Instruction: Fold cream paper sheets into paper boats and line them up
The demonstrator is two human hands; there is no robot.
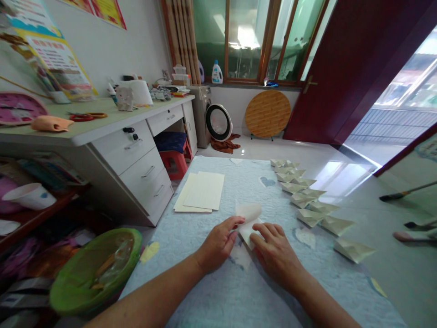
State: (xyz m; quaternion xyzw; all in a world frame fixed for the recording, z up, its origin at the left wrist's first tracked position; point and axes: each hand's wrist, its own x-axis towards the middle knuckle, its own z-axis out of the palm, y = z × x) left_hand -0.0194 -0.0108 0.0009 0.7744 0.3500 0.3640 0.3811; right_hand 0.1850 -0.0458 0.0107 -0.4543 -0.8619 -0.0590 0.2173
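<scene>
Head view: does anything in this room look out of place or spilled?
A brown cloth lies crumpled on the floor below the washing machine's open round door, looking dropped. The last folded paper boat in the row also overhangs the blanket's edge.

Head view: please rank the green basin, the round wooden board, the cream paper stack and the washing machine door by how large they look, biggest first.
1. Green basin, though its nearness to the camera may exaggerate it.
2. Round wooden board and cream paper stack: too alike to rank.
3. Washing machine door.
</scene>
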